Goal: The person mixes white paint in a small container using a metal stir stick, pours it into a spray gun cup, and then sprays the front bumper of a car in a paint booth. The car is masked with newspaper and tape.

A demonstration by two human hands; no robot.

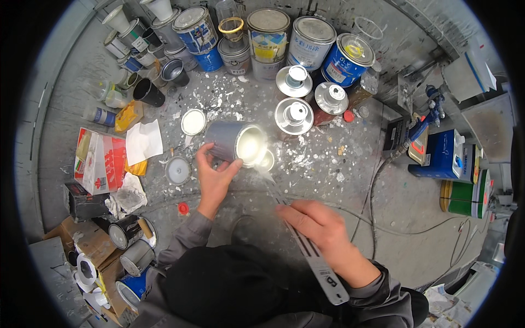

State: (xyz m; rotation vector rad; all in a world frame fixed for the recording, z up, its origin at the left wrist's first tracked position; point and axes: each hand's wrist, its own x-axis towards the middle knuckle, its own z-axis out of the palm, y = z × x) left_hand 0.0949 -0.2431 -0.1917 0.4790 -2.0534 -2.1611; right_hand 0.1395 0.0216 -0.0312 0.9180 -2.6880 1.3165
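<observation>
My left hand [214, 176] grips a grey paint can [232, 141] and tips it on its side, so its open mouth with white paint faces right. White paint runs from it into a small container [267, 160] on the floor. My right hand [320, 227] holds a long flat metal stirring stick [309, 249]; its far end reaches toward the can's mouth. A round lid [193, 121] coated white and a second grey lid [178, 170] lie just left of the can.
Several paint cans [310, 39] stand in a row at the back, with three metal solvent tins [293, 115] in front. Cardboard boxes [99, 159], rags and cups lie left. A blue box [444, 154] and a spray gun [429, 117] lie right. The floor is paint-spattered.
</observation>
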